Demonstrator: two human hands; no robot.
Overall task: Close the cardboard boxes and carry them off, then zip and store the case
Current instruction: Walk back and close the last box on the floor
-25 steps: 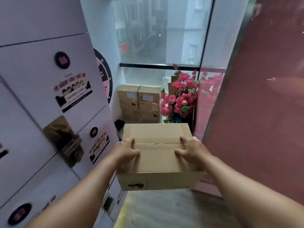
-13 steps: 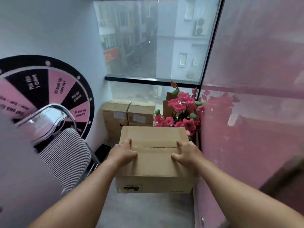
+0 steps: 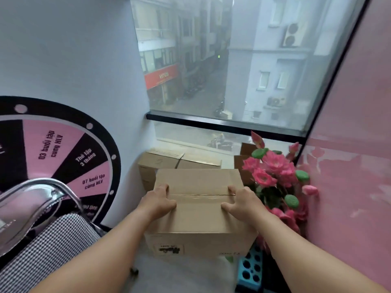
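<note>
I carry a closed brown cardboard box in front of me, its two top flaps meeting in a seam across the middle. My left hand grips its left edge with the fingers over the top. My right hand grips the right edge the same way. A black-printed label shows on the box's near face. Beyond it, stacked cardboard boxes stand on the floor below the window. The case is not in view.
A bunch of pink artificial flowers stands close on the right, against a pink glass wall. A chrome-framed chair with checked fabric is at the lower left, before a pink-and-black prize wheel. A blue crate sits below the flowers.
I have walked forward with the box, past the lockers and up beside the chair. The stacked boxes, flowers and window are much nearer. Both hands hold the box as before.
</note>
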